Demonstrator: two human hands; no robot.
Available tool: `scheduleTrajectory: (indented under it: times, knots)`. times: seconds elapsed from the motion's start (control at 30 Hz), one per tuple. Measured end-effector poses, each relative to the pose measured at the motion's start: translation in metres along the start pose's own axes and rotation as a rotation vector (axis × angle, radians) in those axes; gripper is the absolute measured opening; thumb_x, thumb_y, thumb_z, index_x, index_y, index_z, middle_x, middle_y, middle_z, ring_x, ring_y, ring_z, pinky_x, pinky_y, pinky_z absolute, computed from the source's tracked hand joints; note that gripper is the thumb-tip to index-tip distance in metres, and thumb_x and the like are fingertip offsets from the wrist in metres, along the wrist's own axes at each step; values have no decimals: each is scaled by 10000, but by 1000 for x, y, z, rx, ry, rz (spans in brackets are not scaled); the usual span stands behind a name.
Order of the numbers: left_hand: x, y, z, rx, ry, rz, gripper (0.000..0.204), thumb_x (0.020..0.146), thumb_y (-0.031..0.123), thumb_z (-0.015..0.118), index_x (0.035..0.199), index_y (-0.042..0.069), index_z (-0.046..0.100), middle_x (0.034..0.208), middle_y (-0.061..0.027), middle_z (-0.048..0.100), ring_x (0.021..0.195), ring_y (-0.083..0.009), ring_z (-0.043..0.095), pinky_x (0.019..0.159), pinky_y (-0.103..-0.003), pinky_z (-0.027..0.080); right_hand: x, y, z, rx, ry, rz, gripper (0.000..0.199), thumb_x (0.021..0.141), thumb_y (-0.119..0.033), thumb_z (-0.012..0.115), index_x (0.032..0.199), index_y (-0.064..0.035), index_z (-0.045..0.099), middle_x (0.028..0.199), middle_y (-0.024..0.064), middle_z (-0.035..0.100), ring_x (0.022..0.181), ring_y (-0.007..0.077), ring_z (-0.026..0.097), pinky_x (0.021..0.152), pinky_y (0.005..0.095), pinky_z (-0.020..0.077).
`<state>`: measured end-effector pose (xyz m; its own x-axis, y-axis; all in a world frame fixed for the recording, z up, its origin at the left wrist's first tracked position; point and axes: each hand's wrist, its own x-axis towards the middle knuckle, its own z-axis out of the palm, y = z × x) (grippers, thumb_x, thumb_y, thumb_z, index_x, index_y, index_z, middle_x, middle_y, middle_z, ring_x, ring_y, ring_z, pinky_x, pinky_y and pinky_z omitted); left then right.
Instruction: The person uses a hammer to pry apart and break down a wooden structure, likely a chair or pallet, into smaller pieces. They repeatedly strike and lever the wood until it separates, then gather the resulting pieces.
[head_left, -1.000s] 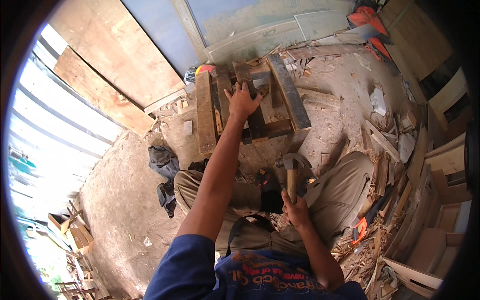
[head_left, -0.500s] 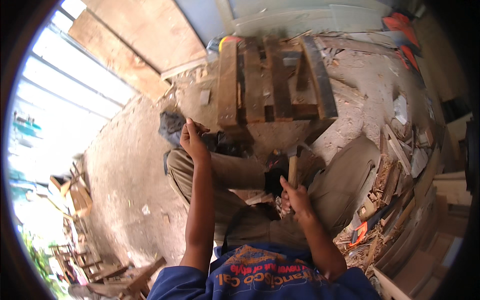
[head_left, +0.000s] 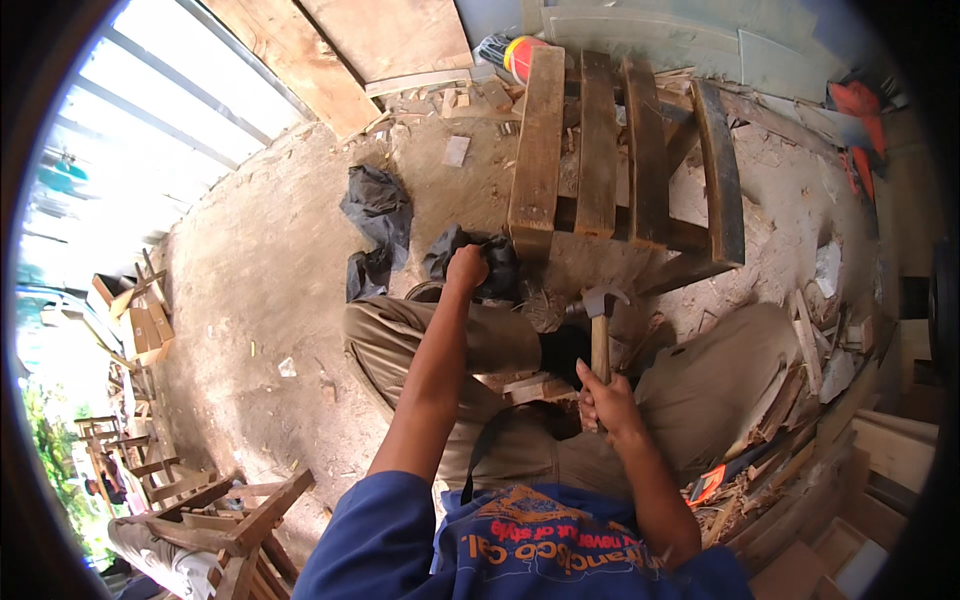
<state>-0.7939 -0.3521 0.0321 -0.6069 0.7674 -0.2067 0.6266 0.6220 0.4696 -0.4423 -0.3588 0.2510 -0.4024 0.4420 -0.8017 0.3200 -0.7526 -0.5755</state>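
My right hand (head_left: 610, 405) is wrapped round the wooden handle of a claw hammer (head_left: 600, 335), its metal head pointing up and away from me between my knees. My left hand (head_left: 468, 268) reaches down to a crumpled black plastic bag (head_left: 505, 268) by my left knee; its fingertips are hidden against the bag, so their grip does not show. Just beyond stands a low slatted wooden piece (head_left: 597, 140), like a stool or small bench, with dark worn slats and legs. A second black plastic bag (head_left: 377, 205) lies on the ground to the left.
Wood scraps (head_left: 800, 340) pile up at my right, near an orange-and-black tool (head_left: 708, 485). A red-and-yellow container (head_left: 520, 57) sits behind the slatted piece. Wooden frames (head_left: 250, 530) stand at the lower left, and plywood sheets (head_left: 390, 40) lean at the back.
My left hand has gone from raised above my knee, fingers pinched, down to the black bag. My right hand keeps the hammer. The view has shifted left, so the slatted piece appears further right.
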Motion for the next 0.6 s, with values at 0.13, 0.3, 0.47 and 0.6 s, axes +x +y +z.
scheduleTrajectory:
  times: [0.13,0.3,0.47,0.6]
  knots:
    - [31,-21,41,62,-186,-116,310,851,159,627,1121,38,718,1152,-230,693,1100,-367,667,935,-469,544,-5,7,-11,-20,33,-28,401,969,-395,681,777,-132,447,588,-37,419,416,72,412,364,266,346]
    - [47,-21,82,68,-226,-240,307,888,172,599,1151,38,687,1181,-245,684,1132,-384,659,936,-486,545,-9,20,-26,95,137,-6,349,972,-356,683,808,-107,501,590,-34,421,399,69,399,346,270,330]
    - [53,-19,82,194,-165,-207,217,915,139,588,1031,49,747,1072,-231,718,1032,-388,700,840,-482,585,-1,21,-31,80,127,-1,327,999,-347,644,838,-113,482,586,-38,414,395,66,396,348,266,330]
    - [52,-22,81,147,-56,-173,207,907,87,578,987,45,764,1010,-229,726,985,-385,713,831,-488,584,4,11,-19,38,112,10,372,1018,-359,613,786,-130,433,573,-43,402,388,63,386,346,254,328]
